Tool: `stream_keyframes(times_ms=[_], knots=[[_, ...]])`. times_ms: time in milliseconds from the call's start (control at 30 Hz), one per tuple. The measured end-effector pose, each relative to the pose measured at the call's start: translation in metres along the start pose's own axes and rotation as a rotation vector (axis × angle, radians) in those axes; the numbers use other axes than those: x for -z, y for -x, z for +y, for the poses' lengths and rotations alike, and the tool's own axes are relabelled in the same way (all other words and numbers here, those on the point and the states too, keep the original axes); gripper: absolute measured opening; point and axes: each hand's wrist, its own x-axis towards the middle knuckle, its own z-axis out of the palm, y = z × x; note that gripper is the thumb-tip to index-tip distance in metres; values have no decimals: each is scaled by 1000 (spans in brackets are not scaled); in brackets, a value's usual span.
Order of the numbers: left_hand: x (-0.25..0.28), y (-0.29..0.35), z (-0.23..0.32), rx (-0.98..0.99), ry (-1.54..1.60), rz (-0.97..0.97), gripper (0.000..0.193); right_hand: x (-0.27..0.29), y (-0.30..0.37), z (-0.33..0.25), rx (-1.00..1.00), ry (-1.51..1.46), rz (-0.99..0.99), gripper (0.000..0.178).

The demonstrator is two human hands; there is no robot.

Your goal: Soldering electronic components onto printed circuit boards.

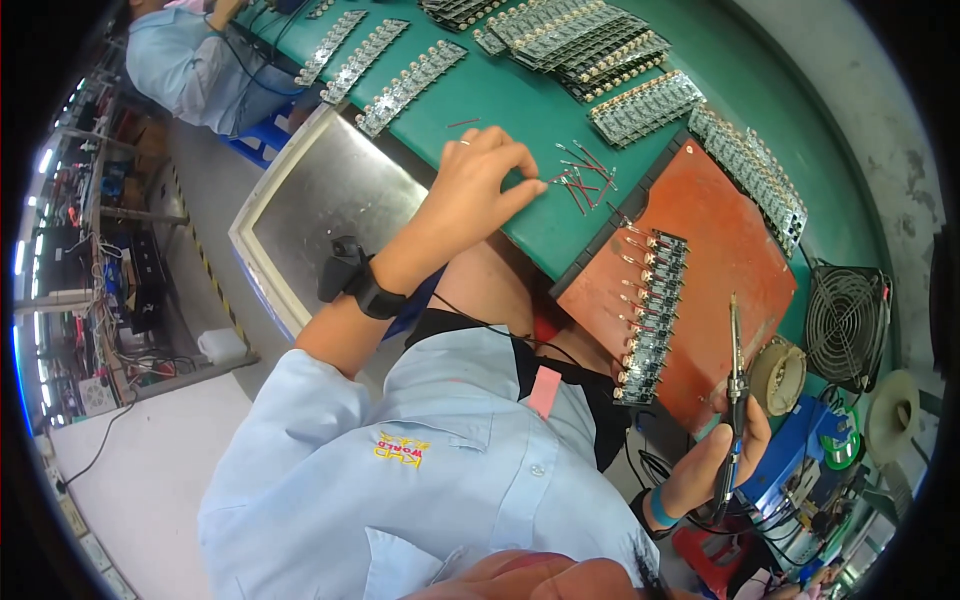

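My left hand (485,178) reaches over the green table with thumb and forefinger brought together in a pinch. Its fingertips are at the edge of a loose cluster of short red wires (590,178); whether a wire is between them is too small to tell. On the right, my right hand (722,452) is closed around the handle of a soldering iron (738,400), its tip pointing away from me. Between the hands, a strip of joined circuit boards (655,315) lies on an orange-red board (715,230). Several red wires stick out along the strip's left side.
More circuit board strips (410,85) lie across the green table (480,110), with stacks (580,40) at the back. At right stand a black fan (848,325), a round solder reel (778,375) and a blue device (790,470). A co-worker (190,65) sits far left.
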Motion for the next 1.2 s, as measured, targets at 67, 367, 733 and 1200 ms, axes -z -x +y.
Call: stream_keyframes(times_ms=[67,367,733,1200], knots=[[-5,1,8,14,-19,24,12,1,2,-2,6,8,-17,45],[30,13,66,254,403,-163,10,-11,7,-6,-36,-138,-25,50],[1,46,143,-445,534,-298,22,-30,2,-18,-201,-297,-226,37],[-10,51,141,-363,587,-286,18,-34,4,-11,8,71,-279,43]])
